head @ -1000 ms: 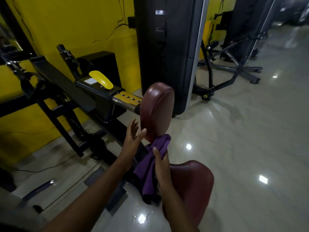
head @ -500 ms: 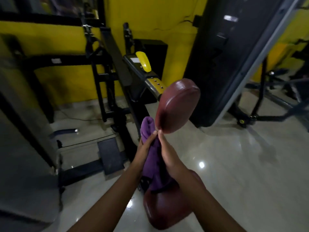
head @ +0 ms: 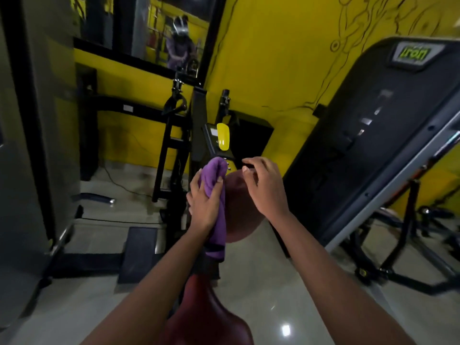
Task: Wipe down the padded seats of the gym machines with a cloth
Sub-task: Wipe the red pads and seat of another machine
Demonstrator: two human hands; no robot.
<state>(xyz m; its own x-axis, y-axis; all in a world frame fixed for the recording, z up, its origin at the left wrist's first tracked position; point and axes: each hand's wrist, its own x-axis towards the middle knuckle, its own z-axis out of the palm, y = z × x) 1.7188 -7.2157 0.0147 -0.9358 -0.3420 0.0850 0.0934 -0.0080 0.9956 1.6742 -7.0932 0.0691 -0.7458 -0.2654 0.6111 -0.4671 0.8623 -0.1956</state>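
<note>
Left hand [head: 204, 202] gripping purple cloth [head: 217, 175] against maroon pad [head: 240, 210], right hand [head: 266, 188] loose, empty over it, yellow lever [head: 222, 136] behind

The cloth [head: 220, 225] is soft matt fabric, the pad [head: 239, 207] smooth leatherette, the floor [head: 273, 282] glossy, the lever [head: 222, 136] shiny plastic.

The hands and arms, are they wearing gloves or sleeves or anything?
No. The left hand and right hand are bare: no gloves or rings show. Both forearms are bare too, with no sleeve, watch or bracelet in view.
</note>
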